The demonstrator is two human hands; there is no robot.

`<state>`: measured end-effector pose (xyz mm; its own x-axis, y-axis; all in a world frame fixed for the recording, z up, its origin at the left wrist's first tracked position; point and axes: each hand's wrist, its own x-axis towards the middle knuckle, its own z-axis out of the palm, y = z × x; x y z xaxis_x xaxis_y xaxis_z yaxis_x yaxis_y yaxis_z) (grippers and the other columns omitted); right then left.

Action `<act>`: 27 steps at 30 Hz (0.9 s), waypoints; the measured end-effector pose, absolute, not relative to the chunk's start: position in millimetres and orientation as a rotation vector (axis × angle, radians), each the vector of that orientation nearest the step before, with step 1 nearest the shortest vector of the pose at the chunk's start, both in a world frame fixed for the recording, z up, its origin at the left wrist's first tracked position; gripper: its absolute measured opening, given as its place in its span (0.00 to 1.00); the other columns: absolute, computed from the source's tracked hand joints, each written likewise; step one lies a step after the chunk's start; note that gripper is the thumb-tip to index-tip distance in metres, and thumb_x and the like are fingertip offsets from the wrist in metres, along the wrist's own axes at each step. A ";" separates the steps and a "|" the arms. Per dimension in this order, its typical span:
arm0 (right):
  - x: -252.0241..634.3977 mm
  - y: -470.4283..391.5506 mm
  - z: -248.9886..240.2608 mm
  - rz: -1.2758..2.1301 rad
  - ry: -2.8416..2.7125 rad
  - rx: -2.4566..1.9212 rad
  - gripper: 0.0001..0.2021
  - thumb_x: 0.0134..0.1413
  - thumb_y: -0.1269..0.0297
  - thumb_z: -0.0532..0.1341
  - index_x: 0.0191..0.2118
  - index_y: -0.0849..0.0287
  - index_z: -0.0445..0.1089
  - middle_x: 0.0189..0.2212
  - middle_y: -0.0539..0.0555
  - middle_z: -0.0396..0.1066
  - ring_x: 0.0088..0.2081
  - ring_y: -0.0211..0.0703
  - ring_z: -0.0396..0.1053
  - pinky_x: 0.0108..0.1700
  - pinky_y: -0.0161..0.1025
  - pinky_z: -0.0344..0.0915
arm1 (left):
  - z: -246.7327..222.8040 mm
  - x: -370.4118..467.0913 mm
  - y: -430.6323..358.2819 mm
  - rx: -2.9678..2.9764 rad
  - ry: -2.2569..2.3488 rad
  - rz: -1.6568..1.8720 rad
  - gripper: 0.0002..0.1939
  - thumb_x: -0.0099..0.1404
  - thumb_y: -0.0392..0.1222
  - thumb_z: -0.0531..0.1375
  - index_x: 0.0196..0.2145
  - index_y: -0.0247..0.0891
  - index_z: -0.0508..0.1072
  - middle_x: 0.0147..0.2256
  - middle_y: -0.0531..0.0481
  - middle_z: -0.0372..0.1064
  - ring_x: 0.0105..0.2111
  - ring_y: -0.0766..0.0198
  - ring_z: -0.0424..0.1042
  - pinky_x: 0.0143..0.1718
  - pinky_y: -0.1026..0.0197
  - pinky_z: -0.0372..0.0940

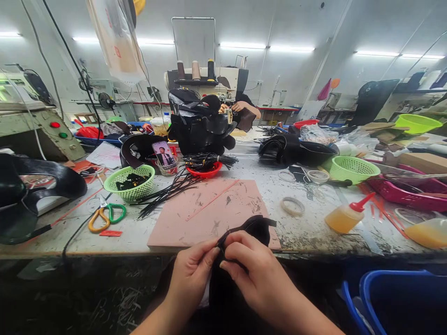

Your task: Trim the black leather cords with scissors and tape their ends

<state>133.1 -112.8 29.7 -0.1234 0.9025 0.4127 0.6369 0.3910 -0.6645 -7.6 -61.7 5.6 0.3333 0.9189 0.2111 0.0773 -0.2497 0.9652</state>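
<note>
A black piece that looks like leather (257, 227) lies partly over the near edge of the pink board (209, 204) and hangs down toward my lap. My left hand (195, 270) pinches its edge between thumb and index finger. Close beside it, my right hand (253, 267) has its fingers curled on the same edge, thumb bent beneath. The two sets of fingertips almost meet. Whether something small sits between them is hidden. The lower part of the black piece blends into the dark below the table.
Scissors (109, 216) and a green basket (130, 188) of small black parts are at left. A red bowl (205, 171) holds black strips behind the board. A glue bottle (345, 216) and tape roll (292, 206) stand right. Blue bin (394, 279) lower right. Another person's hands (237, 109) work at a sewing machine.
</note>
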 end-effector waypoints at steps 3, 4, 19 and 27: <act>133.6 -113.0 31.6 0.481 -1.857 -1.317 0.06 0.52 0.72 0.54 0.25 0.58 0.61 0.31 0.52 0.63 0.32 0.38 0.62 0.34 0.34 0.62 | 4.9 -8.6 -62.5 1.662 0.924 1.115 0.10 0.53 0.37 0.59 0.33 0.42 0.77 0.32 0.49 0.76 0.32 0.58 0.74 0.36 0.62 0.68; 133.4 -113.0 31.4 0.481 -1.842 -1.304 0.06 0.52 0.72 0.54 0.25 0.58 0.61 0.30 0.52 0.63 0.31 0.37 0.62 0.33 0.34 0.62 | 5.2 -8.8 -62.9 1.670 0.923 1.128 0.09 0.53 0.37 0.59 0.33 0.42 0.77 0.31 0.49 0.76 0.32 0.58 0.74 0.35 0.62 0.68; 130.1 -110.4 28.7 0.304 -1.678 -1.387 0.07 0.51 0.69 0.52 0.24 0.58 0.59 0.25 0.49 0.58 0.25 0.35 0.60 0.27 0.32 0.59 | 2.4 -1.1 -71.3 1.209 0.829 1.126 0.09 0.54 0.41 0.59 0.33 0.35 0.76 0.29 0.48 0.74 0.31 0.61 0.70 0.36 0.62 0.64; 138.5 -109.1 35.1 0.165 -1.751 -1.551 0.05 0.45 0.65 0.57 0.26 0.58 0.58 0.24 0.49 0.60 0.22 0.36 0.58 0.23 0.33 0.55 | 8.6 0.0 -72.3 1.052 0.838 1.123 0.05 0.48 0.40 0.64 0.26 0.37 0.74 0.25 0.52 0.73 0.28 0.64 0.70 0.33 0.64 0.65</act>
<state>138.5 -109.1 35.1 0.0442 0.8896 0.4546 0.7891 0.2480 -0.5620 0.0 -72.3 8.6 0.2451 0.9694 -0.0164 -0.2910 0.0897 0.9525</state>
